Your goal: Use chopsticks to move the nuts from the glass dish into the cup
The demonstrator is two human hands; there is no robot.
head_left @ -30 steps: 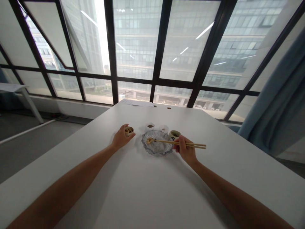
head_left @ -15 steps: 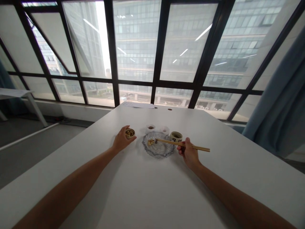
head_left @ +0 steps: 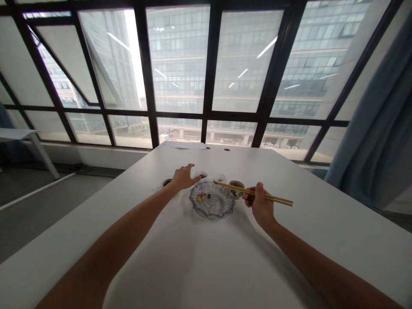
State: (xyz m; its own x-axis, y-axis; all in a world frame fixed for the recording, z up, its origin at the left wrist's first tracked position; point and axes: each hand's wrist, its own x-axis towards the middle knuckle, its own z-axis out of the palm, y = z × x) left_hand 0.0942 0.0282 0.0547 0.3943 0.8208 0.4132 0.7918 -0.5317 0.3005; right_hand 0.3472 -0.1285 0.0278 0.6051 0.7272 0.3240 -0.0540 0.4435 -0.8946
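My left hand (head_left: 184,176) is open, thumb and fingers spread, beside a small white cup (head_left: 201,175) with something dark in it. A small bowl (head_left: 167,182) is partly hidden behind that hand's wrist. Between my hands stands a scalloped clear glass dish (head_left: 212,213); several pale nut-like pieces (head_left: 201,197) and a small dark piece (head_left: 209,195) lie at its left. My right hand (head_left: 261,204) grips wooden chopsticks (head_left: 240,188), tips above the dish's far rim. Near those tips is a second small white cup (head_left: 220,177). A patterned cup (head_left: 237,193) stands right of the dish, partly behind the chopsticks.
The white table (head_left: 199,266) reaches to a wall of windows. Paper sheets (head_left: 183,145) lie at its far edge, with a brown round thing (head_left: 227,149) nearby. A blue curtain (head_left: 370,128) hangs at the right. Another table (head_left: 16,134) stands far left.
My left hand has let go of the small bowl and moved right towards the white cups. The chopstick tips have lifted from the dish's contents to above its far rim.
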